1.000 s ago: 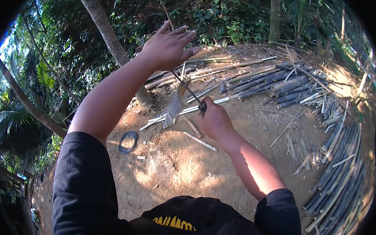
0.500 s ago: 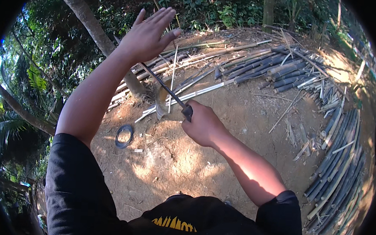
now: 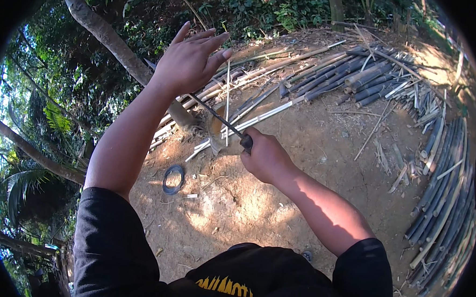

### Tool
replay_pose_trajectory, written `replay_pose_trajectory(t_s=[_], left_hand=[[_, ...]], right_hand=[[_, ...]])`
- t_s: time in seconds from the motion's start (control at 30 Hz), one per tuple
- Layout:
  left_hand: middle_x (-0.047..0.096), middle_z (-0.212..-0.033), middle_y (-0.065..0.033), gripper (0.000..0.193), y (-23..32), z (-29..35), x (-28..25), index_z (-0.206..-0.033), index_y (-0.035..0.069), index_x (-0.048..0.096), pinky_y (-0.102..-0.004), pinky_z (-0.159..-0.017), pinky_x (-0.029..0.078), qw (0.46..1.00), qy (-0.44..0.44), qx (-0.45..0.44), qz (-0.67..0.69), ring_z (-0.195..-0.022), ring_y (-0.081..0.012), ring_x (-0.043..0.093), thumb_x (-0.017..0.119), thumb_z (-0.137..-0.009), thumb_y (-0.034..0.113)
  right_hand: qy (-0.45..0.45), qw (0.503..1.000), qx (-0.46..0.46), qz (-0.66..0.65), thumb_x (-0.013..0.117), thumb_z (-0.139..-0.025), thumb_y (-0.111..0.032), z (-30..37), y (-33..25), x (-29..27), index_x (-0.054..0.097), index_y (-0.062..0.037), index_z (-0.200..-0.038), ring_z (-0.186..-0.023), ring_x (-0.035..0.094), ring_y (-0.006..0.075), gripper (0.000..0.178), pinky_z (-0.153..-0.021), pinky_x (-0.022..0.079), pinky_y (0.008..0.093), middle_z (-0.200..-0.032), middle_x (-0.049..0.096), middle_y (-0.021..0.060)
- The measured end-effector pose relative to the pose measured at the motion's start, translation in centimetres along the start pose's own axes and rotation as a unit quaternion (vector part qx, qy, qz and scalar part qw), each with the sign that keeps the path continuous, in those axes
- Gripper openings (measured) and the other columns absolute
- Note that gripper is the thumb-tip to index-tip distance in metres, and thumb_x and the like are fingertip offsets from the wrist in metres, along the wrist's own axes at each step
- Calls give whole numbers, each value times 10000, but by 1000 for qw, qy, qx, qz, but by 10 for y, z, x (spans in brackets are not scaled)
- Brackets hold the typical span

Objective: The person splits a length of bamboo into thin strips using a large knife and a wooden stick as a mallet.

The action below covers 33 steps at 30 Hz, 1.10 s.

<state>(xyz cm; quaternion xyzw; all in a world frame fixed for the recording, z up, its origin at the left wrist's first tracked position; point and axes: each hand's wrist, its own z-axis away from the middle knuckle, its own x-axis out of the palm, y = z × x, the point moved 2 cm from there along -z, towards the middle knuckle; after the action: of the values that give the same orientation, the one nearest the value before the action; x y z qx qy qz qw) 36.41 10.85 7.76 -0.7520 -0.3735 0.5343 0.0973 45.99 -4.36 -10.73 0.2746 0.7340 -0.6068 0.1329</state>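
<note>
Above the brown soil (image 3: 348, 208): two bare hands raised ahead of the body, one tool between them.
Right hand (image 3: 268, 160): clenched around the dark handle (image 3: 246, 142) of the tool, forearm angled inward from the lower right.
Tool position: the long blade (image 3: 212, 112) extends from the right fist toward the upper left and passes behind the left wrist (a pointed end shows on the far side of that wrist).
Left hand (image 3: 190, 62): released, fingers spread and directed up and to the right, back of the hand toward the viewer; contact with the blade cannot be told.
Behind the blade: a curved, dry, tan piece (image 3: 217, 127), with a thin pale strip (image 3: 228, 83) crossing the blade's line of view.
Ground, near side: a dark coil (image 3: 173, 179) lies flat, with a small white chip (image 3: 192, 196) just beside it.
Ground, far side: long pale split strips (image 3: 265, 116) lie in front of a pile of dark poles (image 3: 333, 81).
Right edge: a second pole stack (image 3: 442, 197), its lengths roughly parallel.
Upper left: a leaning tree trunk (image 3: 112, 39), with green foliage (image 3: 288, 16) beyond the poles.
Clothing: black shirt (image 3: 280, 269), yellow print at the chest.
</note>
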Motion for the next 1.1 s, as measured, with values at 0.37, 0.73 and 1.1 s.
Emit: replay_pose_trajectory(t_s=[0.37, 0.73, 1.1], left_hand=[[614, -1366, -140, 546, 24, -28, 13, -1414, 126, 548, -505, -1252, 147, 1000, 2, -12, 9, -1390, -266, 465, 310, -1070, 477], [658, -1204, -148, 501, 10, -13, -19, -1156, 78, 664, -575, -1139, 336, 943, -82, 285, 153, -1168, -340, 608, 629, -886, 498], [632, -662, -63, 164, -16, 59, -28, -760, 131, 663, -435, -711, 516, 959, -184, 205, 62, -738, -288, 670, 744, -728, 271]], right_hand=[[69, 996, 11, 60, 633, -852, -176, -11, 32, -25, 600, -18, -1110, -879, 671, 435, 304, -766, 530, 512, -884, 685, 255], [49, 998, 46, 1, 637, -836, -191, -1, 72, -47, 584, -31, -1288, -754, 682, 337, 484, -688, 534, 439, -832, 674, 191], [-252, 933, 55, -251, 736, -774, -246, 20, 18, -18, 589, -48, -958, -864, 638, 269, 308, -759, 479, 428, -896, 643, 138]])
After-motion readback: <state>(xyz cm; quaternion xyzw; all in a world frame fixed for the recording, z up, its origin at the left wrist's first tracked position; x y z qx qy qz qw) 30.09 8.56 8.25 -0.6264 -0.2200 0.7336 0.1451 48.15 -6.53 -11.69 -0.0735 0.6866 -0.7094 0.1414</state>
